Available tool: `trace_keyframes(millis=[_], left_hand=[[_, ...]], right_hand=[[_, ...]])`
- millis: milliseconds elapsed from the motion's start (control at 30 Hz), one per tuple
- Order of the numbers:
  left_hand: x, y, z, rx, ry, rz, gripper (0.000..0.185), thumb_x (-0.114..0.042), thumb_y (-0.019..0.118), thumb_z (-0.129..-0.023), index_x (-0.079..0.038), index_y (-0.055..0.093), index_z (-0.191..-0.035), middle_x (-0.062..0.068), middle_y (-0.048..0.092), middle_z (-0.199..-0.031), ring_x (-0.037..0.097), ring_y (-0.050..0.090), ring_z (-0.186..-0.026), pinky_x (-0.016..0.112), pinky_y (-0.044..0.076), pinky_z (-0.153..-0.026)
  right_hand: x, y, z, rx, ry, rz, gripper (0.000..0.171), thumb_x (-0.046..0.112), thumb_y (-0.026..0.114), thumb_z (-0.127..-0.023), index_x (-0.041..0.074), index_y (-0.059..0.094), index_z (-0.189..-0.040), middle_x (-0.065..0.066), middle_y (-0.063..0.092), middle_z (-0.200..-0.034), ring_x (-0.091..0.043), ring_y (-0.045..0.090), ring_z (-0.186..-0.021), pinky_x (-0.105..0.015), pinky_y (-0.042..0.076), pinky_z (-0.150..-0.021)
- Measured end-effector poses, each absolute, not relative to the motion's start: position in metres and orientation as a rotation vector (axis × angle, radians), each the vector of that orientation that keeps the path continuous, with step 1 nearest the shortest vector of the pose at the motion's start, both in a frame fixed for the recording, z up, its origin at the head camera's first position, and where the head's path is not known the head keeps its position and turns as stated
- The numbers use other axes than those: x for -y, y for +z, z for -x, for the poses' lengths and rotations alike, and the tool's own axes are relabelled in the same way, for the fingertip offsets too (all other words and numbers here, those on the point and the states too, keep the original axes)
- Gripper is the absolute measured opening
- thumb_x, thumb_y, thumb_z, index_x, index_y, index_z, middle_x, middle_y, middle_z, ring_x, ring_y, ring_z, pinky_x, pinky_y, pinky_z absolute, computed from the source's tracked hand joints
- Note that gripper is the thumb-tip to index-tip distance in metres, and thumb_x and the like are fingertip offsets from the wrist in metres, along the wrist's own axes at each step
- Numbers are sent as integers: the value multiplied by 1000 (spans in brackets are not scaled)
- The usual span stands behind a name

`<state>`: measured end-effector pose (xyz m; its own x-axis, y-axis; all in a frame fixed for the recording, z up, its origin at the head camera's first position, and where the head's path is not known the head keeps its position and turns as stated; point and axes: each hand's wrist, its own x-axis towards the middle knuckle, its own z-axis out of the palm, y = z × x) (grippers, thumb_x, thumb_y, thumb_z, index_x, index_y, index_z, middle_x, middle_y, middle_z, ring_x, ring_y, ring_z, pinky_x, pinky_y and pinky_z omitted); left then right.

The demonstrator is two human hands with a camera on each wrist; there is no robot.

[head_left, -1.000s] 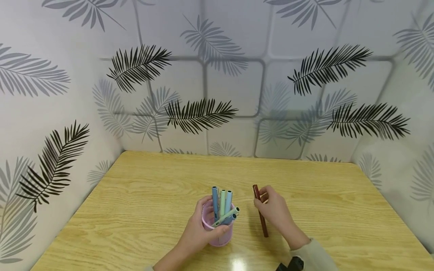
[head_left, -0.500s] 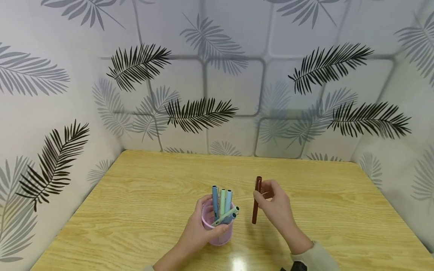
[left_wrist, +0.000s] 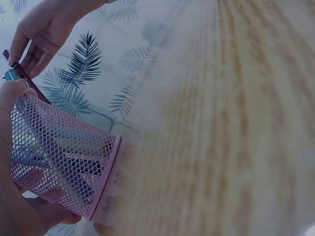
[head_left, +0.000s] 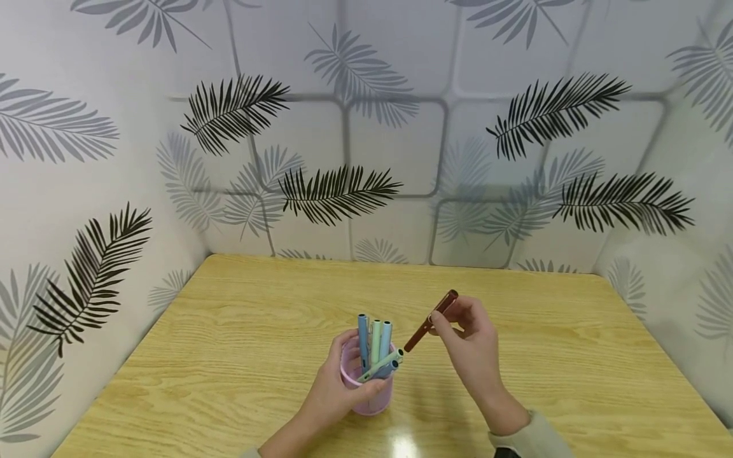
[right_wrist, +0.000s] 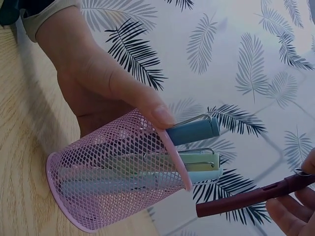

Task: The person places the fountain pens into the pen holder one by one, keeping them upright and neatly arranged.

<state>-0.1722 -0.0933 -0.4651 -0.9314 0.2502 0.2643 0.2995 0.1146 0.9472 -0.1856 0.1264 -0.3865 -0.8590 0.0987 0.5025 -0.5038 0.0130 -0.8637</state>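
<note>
A pink mesh pen cup [head_left: 371,406] stands on the wooden table, with several blue and green pens [head_left: 376,340] in it. My left hand [head_left: 338,385] grips the cup round its side, thumb at the front. Just right of the cup, my right hand [head_left: 472,337] pinches a dark red pen [head_left: 420,332] by its capped upper part. The red pen is tilted, its lower end pointing down-left beside the cup's rim. In the right wrist view the mesh cup [right_wrist: 113,172] shows with the red pen [right_wrist: 236,202] apart from it.
The wooden table [head_left: 258,305] extends on all sides of the cup. Behind it and at both sides rise pale walls [head_left: 395,152] with a leaf pattern.
My right hand has raised the dark red pen off the table and turned it, so its lower end now points toward the cup. The left hand and cup have stayed in place.
</note>
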Motion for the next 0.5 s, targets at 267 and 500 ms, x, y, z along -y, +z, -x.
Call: trace_keyframes(millis=[267, 500], left_hand=[[93, -455, 167, 2306, -2009, 576, 78, -18, 78, -76, -19, 29, -138, 11, 49, -128, 26, 50, -117, 36, 46, -93], [91, -432, 156, 2320, -2012, 582, 79, -14, 77, -77, -7, 28, -137, 17, 48, -128, 31, 49, -117, 44, 43, -95]], right_hand=[[-120, -383, 184, 1635, 2030, -499, 24, -10, 61, -84, -13, 47, -103, -12, 55, -87, -18, 61, -77, -35, 56, -64], [-115, -386, 185, 1699, 1981, -631, 22, -10, 59, -86, -12, 48, -105, -14, 53, -88, -21, 61, -77, -35, 57, -63]])
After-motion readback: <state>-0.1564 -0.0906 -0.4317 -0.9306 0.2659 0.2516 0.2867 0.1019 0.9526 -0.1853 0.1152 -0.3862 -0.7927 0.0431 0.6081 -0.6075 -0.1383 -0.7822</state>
